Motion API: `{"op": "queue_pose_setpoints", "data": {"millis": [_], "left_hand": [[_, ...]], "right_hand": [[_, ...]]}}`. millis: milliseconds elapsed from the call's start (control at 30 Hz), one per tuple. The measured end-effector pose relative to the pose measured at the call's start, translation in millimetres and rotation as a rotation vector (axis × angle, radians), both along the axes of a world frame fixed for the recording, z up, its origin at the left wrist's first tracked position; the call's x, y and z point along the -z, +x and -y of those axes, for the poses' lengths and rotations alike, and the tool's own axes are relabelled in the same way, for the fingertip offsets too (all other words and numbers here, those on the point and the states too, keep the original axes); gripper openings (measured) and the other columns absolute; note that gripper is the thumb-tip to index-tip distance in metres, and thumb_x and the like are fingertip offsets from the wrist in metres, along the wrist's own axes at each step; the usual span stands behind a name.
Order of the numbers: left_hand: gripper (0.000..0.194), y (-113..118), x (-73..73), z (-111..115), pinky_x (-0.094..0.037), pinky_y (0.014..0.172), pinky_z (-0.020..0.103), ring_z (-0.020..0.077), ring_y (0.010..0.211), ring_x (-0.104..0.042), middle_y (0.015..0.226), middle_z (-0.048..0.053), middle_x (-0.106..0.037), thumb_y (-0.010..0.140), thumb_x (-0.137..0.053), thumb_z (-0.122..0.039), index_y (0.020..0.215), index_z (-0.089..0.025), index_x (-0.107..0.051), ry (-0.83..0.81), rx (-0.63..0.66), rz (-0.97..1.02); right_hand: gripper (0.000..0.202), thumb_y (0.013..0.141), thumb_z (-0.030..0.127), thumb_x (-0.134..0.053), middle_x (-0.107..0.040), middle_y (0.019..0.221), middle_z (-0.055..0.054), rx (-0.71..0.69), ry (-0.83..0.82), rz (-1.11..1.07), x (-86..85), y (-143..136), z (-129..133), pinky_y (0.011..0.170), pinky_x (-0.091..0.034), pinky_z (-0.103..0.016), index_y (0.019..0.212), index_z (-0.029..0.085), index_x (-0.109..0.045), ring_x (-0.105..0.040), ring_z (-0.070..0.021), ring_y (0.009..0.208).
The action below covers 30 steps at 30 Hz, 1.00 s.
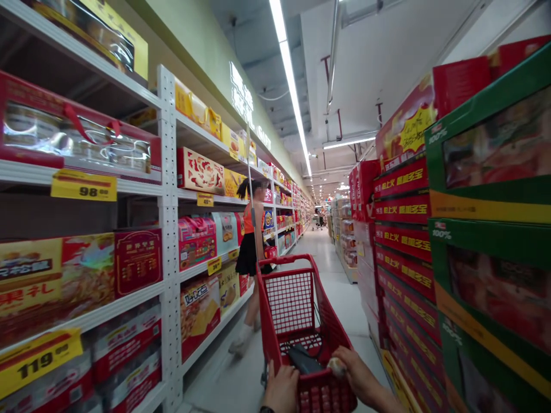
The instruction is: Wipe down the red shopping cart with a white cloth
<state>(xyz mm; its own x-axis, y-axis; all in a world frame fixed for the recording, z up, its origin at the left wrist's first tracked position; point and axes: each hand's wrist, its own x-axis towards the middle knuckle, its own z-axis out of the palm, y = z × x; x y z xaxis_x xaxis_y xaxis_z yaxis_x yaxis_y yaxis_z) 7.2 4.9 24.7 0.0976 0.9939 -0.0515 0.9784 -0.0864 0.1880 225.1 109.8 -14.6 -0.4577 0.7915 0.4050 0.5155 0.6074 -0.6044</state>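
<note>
A red plastic shopping cart (317, 304) stands in front of me, its mesh basket tapering away down the aisle. My left hand (280, 387) is closed over the left of its near rim. On the right corner of the same rim, my right hand (355, 370) is closed too, with a small crumpled whitish thing (337, 367) at its fingertips; I cannot make out what that is. Inside the basket lies a dark grey object (305, 358), its kind unclear. A thin pole (249, 172) rises from the cart's far left corner.
White shelving (169, 172) with boxed goods and yellow price tags lines the left. Red drink cartons (404, 229) and green boxes (495, 275) are stacked close on the right. A person in an orange top (248, 221) walks beside the left shelves. The floor (331, 258) stretches ahead.
</note>
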Motion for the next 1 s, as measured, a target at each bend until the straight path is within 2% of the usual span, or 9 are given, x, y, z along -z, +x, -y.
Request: {"op": "queue_pose_setpoints", "data": {"millis": [67,133,233,300,400,567,767,867,1000], "left_hand": [[0.053,2,-4.3,3,-0.003,0.113,0.05,0.0232,0.134,-0.029,0.139,0.009,-0.044,0.08,-0.032,-0.033,0.13,-0.02,-0.046,0.0,0.044,-0.005],[0.058,6,-5.1,6,-0.001,0.113,0.05,0.0227,0.139,-0.014,0.149,0.008,-0.027,0.083,-0.026,-0.032,0.138,-0.017,-0.033,-0.011,0.087,-0.006],[0.062,19,-1.6,10,-0.001,0.113,0.05,0.0232,0.14,-0.006,0.152,0.008,-0.014,0.083,-0.026,-0.033,0.142,-0.014,-0.022,-0.022,0.118,-0.007],[0.063,30,1.4,10,-0.002,0.113,0.05,0.0237,0.14,-0.004,0.152,0.009,-0.013,0.083,-0.026,-0.033,0.143,-0.014,-0.02,-0.025,0.118,-0.016],[0.066,42,4.6,9,-0.001,0.112,0.052,0.0252,0.14,-0.003,0.152,0.009,-0.012,0.081,-0.03,-0.035,0.143,-0.014,-0.019,-0.022,0.138,-0.02],[0.072,41,6.7,5,0.001,0.112,0.052,0.0245,0.14,-0.006,0.152,0.008,-0.015,0.075,-0.037,-0.035,0.143,-0.014,-0.021,0.024,0.201,-0.028],[0.068,35,7.3,-6,-0.003,0.113,0.05,0.022,0.14,-0.008,0.152,0.009,-0.013,0.077,-0.031,-0.029,0.142,-0.01,-0.021,0.077,0.13,-0.113],[0.07,40,12.0,-14,-0.004,0.113,0.049,0.0222,0.14,-0.007,0.152,0.009,-0.011,0.076,-0.032,-0.029,0.142,-0.009,-0.02,0.077,0.162,-0.11],[0.073,51,22.1,-24,-0.009,0.112,0.05,0.0228,0.14,-0.008,0.152,0.007,-0.011,0.072,-0.034,-0.025,0.143,-0.01,-0.019,0.087,0.137,-0.127]], "right_hand": [[0.03,0.063,0.016,-0.038,-0.065,0.082,-0.005,0.016,0.01,-0.017,-0.5,11,-9,0.078,-0.043,-0.031,0.076,0.019,-0.065,-0.058,-0.0205,0.081],[0.031,0.066,0.015,-0.036,-0.065,0.083,-0.006,0.085,0.01,-0.019,0.0,18,-17,0.077,-0.042,-0.029,0.077,0.019,-0.065,-0.058,-0.0198,0.082],[0.033,0.069,0.012,-0.035,-0.065,0.086,-0.007,0.196,0.013,0.032,0.8,17,-20,0.079,-0.04,-0.028,0.081,0.018,-0.065,-0.058,-0.0193,0.086],[0.033,0.068,0.01,-0.037,-0.066,0.087,-0.007,0.201,0.001,0.074,1.4,9,-15,0.077,-0.04,-0.026,0.082,0.018,-0.066,-0.059,-0.0182,0.084],[0.032,0.069,0.007,-0.039,-0.067,0.086,-0.005,0.136,-0.031,0.097,3.4,-6,-5,0.074,-0.04,-0.022,0.082,0.018,-0.066,-0.059,-0.0161,0.081],[0.033,0.07,0.006,-0.037,-0.069,0.083,-0.004,0.101,-0.077,0.058,3.5,-7,-2,0.071,-0.04,-0.021,0.079,0.017,-0.067,-0.06,-0.0148,0.078],[0.032,0.072,0.007,-0.036,-0.069,0.079,-0.004,0.148,-0.136,0.028,-7.4,7,-7,0.068,-0.04,-0.021,0.076,0.016,-0.067,-0.061,-0.0141,0.073],[0.03,0.075,0.009,-0.037,-0.07,0.08,-0.005,0.176,-0.133,0.02,-14.5,-2,1,0.068,-0.041,-0.021,0.077,0.016,-0.066,-0.061,-0.0142,0.074],[0.03,0.075,0.008,-0.039,-0.069,0.085,-0.005,0.103,-0.128,0.076,-21.2,-20,20,0.069,-0.04,-0.021,0.085,0.017,-0.065,-0.06,-0.0144,0.077]]}}
